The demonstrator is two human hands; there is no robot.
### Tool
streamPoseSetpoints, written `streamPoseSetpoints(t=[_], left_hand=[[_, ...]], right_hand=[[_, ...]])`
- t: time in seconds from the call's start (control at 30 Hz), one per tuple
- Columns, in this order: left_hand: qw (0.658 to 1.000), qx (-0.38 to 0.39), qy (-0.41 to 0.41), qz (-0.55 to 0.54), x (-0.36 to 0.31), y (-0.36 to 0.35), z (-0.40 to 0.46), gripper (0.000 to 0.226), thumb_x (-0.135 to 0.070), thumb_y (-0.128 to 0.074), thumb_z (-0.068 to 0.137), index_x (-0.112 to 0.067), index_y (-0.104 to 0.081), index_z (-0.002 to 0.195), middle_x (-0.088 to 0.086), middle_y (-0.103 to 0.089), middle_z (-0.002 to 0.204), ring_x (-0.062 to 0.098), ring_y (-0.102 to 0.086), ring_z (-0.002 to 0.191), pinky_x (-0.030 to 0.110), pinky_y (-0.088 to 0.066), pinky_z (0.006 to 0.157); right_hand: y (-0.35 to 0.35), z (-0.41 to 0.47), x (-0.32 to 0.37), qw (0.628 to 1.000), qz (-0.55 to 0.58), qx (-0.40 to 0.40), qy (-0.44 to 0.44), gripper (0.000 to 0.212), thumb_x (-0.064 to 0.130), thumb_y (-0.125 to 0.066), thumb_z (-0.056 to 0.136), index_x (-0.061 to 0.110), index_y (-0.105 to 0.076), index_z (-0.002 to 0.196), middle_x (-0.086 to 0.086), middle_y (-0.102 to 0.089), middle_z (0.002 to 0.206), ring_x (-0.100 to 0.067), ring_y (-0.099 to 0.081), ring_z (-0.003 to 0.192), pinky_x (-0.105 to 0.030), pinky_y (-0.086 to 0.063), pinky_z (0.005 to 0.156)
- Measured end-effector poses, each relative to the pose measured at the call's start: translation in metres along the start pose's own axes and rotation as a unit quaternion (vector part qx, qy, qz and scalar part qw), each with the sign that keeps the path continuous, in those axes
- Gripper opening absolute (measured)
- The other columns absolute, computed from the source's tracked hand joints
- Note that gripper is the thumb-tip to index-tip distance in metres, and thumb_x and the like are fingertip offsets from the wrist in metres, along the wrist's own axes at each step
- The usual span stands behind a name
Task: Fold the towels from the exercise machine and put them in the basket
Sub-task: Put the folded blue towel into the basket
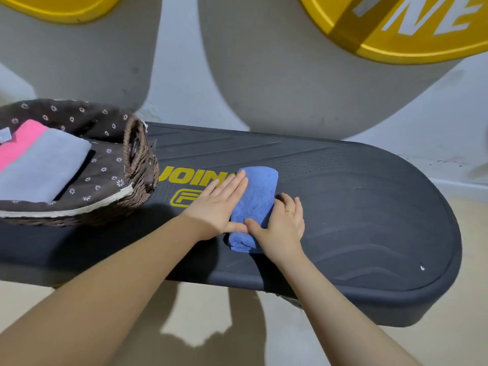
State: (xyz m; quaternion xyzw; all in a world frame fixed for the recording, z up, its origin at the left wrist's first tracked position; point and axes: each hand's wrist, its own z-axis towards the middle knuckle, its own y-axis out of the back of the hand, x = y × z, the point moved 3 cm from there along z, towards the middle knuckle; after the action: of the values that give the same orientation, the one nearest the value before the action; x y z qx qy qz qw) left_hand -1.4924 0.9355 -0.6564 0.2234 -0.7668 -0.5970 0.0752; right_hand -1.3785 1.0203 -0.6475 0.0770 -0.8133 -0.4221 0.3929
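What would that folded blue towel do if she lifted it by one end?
The blue towel looks like soft, fluffy cloth, so it would probably sag and start to unfold. It seems light for its bulk. Its folds likely hold only while the left hand and right hand press on it; pushed, it would probably drag on the machine's textured black platform.

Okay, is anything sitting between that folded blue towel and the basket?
Nothing visible on the black platform between the blue towel and the basket, apart from the left hand resting on the towel's basket side.
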Motion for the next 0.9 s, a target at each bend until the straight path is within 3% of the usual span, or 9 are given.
streamPoseSetpoints(t=[0.13, 0.2, 0.3, 0.4, 0.47, 0.5, 0.57, 0.63, 0.9], left_hand=[[1.0, -0.004, 0.031, 0.002, 0.001, 0.008, -0.008, 0.101, -0.063, -0.044, 0.082, -0.011, 0.014, 0.146, 0.004, 0.022, 0.154, 0.017, 0.013, 0.145, 0.036, 0.009, 0.116], [0.996, -0.071, 0.027, 0.043, -0.003, 0.022, -0.018, 0.113, -0.066, -0.058, 0.072, -0.003, -0.001, 0.147, 0.014, 0.001, 0.157, 0.025, -0.008, 0.145, 0.041, -0.008, 0.117], [0.983, -0.164, -0.024, 0.075, -0.002, 0.054, -0.037, 0.121, -0.061, -0.08, 0.043, -0.006, -0.031, 0.139, 0.018, -0.041, 0.143, 0.033, -0.045, 0.129, 0.05, -0.032, 0.104], [0.959, -0.189, -0.187, 0.098, 0.011, 0.093, -0.059, 0.095, -0.046, -0.082, 0.053, -0.014, -0.044, 0.134, 0.006, -0.058, 0.128, 0.027, -0.046, 0.129, 0.04, -0.015, 0.113], [0.963, -0.149, -0.192, 0.114, 0.025, 0.118, -0.078, 0.081, -0.05, -0.072, 0.067, -0.018, -0.039, 0.135, 0.001, -0.057, 0.128, 0.02, -0.039, 0.133, 0.032, 0.001, 0.115], [0.968, -0.138, -0.182, 0.107, 0.033, 0.127, -0.089, 0.078, -0.052, -0.068, 0.07, -0.019, -0.037, 0.133, -0.001, -0.057, 0.126, 0.018, -0.042, 0.129, 0.03, -0.004, 0.112], [0.974, -0.127, -0.165, 0.085, 0.053, 0.146, -0.115, 0.068, -0.053, -0.066, 0.07, -0.023, -0.037, 0.124, -0.005, -0.061, 0.109, 0.018, -0.055, 0.105, 0.029, -0.029, 0.088], [0.98, -0.126, -0.139, 0.06, 0.081, 0.16, -0.141, 0.058, -0.051, -0.065, 0.07, -0.024, -0.039, 0.115, -0.006, -0.061, 0.095, 0.022, -0.06, 0.087, 0.029, -0.034, 0.065], [0.986, -0.116, 0.04, -0.115, 0.169, 0.153, -0.182, 0.042, -0.046, -0.068, 0.073, -0.014, -0.044, 0.086, -0.002, -0.053, 0.082, 0.025, -0.055, 0.087, 0.034, -0.038, 0.067]], right_hand=[[0.004, -0.003, 0.016, 1.0, 0.012, 0.004, 0.003, 0.047, 0.025, -0.059, 0.084, 0.009, -0.038, 0.123, -0.006, -0.045, 0.132, -0.026, -0.037, 0.128, -0.038, -0.039, 0.095], [0.007, -0.011, 0.024, 1.0, 0.015, 0.003, 0.015, 0.037, 0.021, -0.057, 0.085, 0.011, -0.039, 0.115, -0.006, -0.054, 0.119, -0.03, -0.051, 0.109, -0.035, -0.041, 0.077], [0.014, -0.026, 0.041, 0.997, -0.036, 0.01, 0.07, 0.04, 0.021, -0.056, 0.084, 0.015, -0.038, 0.119, -0.005, -0.055, 0.117, -0.032, -0.054, 0.104, -0.033, -0.037, 0.071], [0.03, -0.039, 0.075, 0.988, -0.035, 0.046, 0.14, 0.053, 0.012, -0.058, 0.079, 0.023, -0.039, 0.127, 0.002, -0.057, 0.098, -0.02, -0.052, 0.081, -0.031, -0.035, 0.064], [0.04, -0.049, 0.102, 0.98, -0.016, 0.082, 0.178, 0.047, 0.008, -0.062, 0.075, 0.025, -0.045, 0.116, 0.001, -0.058, 0.082, -0.013, -0.043, 0.062, -0.029, -0.034, 0.059], [0.045, -0.055, 0.118, 0.976, -0.021, 0.092, 0.196, 0.044, 0.007, -0.063, 0.073, 0.027, -0.046, 0.108, 0.001, -0.058, 0.079, -0.012, -0.041, 0.059, -0.028, -0.035, 0.058], [0.051, -0.065, 0.153, 0.967, -0.062, 0.108, 0.22, 0.042, 0.008, -0.065, 0.071, 0.032, -0.045, 0.099, 0.002, -0.06, 0.074, -0.011, -0.044, 0.059, -0.026, -0.039, 0.058], [0.051, -0.071, 0.191, 0.956, -0.111, 0.117, 0.245, 0.042, 0.011, -0.066, 0.069, 0.031, -0.048, 0.101, 0.003, -0.066, 0.08, -0.013, -0.053, 0.065, -0.026, -0.045, 0.062], [0.026, -0.031, 0.283, 0.923, -0.22, 0.154, 0.274, 0.042, 0.03, -0.078, 0.07, 0.023, -0.06, 0.107, 0.002, -0.065, 0.1, -0.018, -0.058, 0.092, -0.034, -0.048, 0.085]])
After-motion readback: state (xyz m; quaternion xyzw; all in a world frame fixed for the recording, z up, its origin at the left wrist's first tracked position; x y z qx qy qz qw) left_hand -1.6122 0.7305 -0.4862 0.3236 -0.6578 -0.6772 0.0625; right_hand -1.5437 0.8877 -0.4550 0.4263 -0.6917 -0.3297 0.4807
